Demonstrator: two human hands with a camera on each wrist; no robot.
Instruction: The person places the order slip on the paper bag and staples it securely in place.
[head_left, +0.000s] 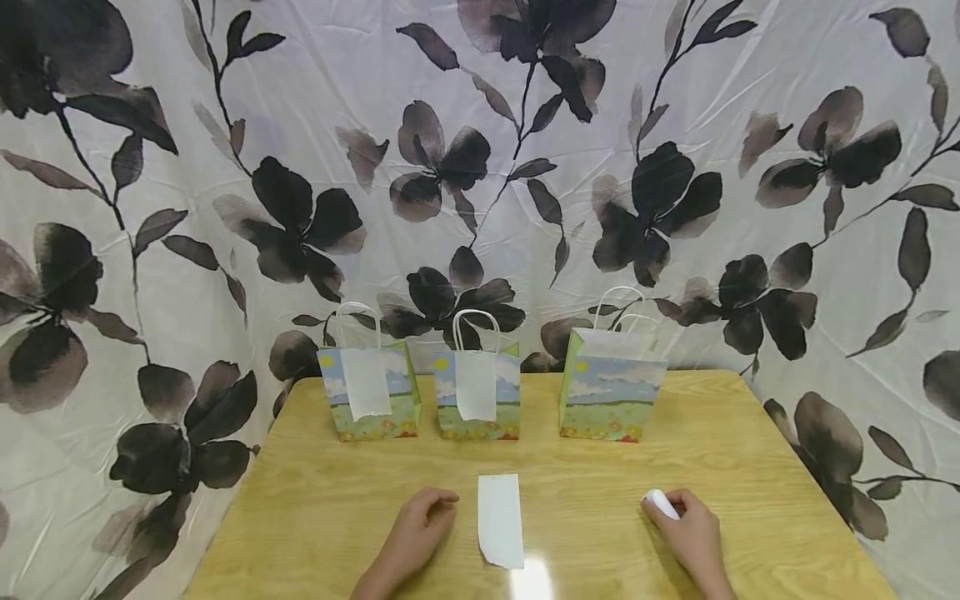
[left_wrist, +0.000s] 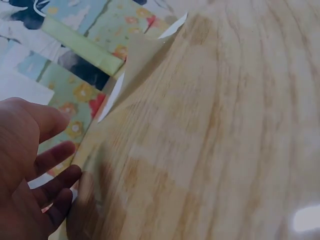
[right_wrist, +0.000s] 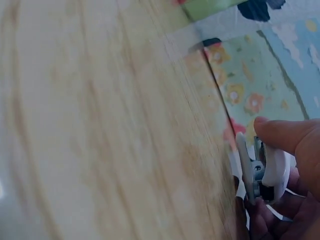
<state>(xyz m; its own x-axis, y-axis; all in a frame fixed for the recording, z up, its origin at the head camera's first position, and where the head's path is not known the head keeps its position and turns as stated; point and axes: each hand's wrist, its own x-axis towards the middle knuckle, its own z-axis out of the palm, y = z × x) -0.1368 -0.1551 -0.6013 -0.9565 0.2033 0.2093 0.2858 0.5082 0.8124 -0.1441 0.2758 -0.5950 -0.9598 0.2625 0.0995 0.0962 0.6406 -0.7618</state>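
My right hand (head_left: 686, 533) grips a small white stapler (head_left: 662, 503) at the right of the table. In the right wrist view the thumb lies on the top of the stapler (right_wrist: 272, 172), and its metal inner parts show from the side. Left of the middle, my left hand (head_left: 420, 525) is empty, with its fingers loosely bent. Just to the right of those fingers lies a white slip of paper (head_left: 500, 521) with a ragged lower end. In the left wrist view this slip (left_wrist: 145, 60) curls up a little from the wood.
Three paper gift bags with a meadow print stand along the back: a left bag (head_left: 403, 408), a middle bag (head_left: 508, 408) and a right bag (head_left: 611, 404). White paper strips hang on the left and middle ones. Behind the wooden table (head_left: 585, 475) hangs a floral cloth (head_left: 562, 250).
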